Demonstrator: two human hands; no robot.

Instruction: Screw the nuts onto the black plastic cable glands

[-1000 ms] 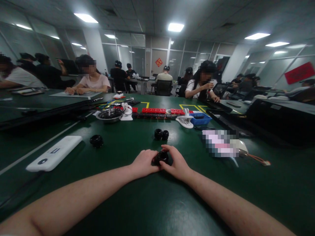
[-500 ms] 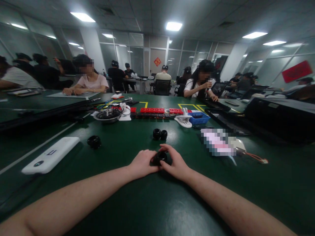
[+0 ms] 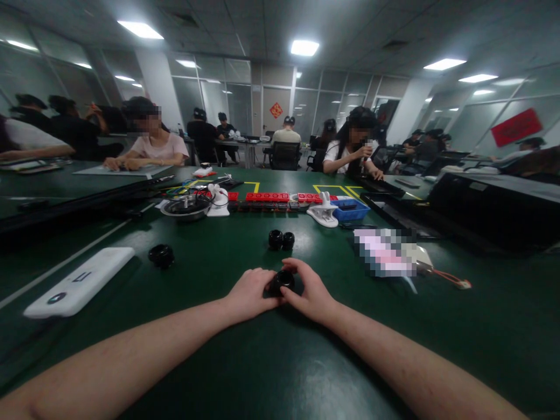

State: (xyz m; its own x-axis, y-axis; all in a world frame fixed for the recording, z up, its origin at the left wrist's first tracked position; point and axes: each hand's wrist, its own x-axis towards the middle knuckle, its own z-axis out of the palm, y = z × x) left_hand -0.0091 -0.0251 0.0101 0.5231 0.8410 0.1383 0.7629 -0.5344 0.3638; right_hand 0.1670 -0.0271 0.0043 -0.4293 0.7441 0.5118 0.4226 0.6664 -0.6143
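Just ahead of me on the dark green tabletop point(image 3: 306, 361), a glossy black round piece point(image 3: 285, 280) with a hollow top is held between both hands. My left hand point(image 3: 251, 294) closes on its left side, thumb near the table. From the right, my right hand point(image 3: 310, 291) curves around it, thumb at the near side and forefinger over the far side. The fingers hide parts of the piece. Beyond it stand two similar black pieces, a left one point(image 3: 275, 239) and a right one point(image 3: 288, 240), close together. Another black piece point(image 3: 161, 255) sits farther left.
A white power bank point(image 3: 83, 280) lies on the left. Toward the back are a metal bowl point(image 3: 186, 207), red strips point(image 3: 268, 197), a white clip point(image 3: 324, 211) and a blue tray point(image 3: 351, 211). A blurred-out packet point(image 3: 385, 251) is right. Co-workers sit across the table.
My view has turned slightly, so everything appears a little farther left. Both hands keep hold of the black piece with almost the same grip.
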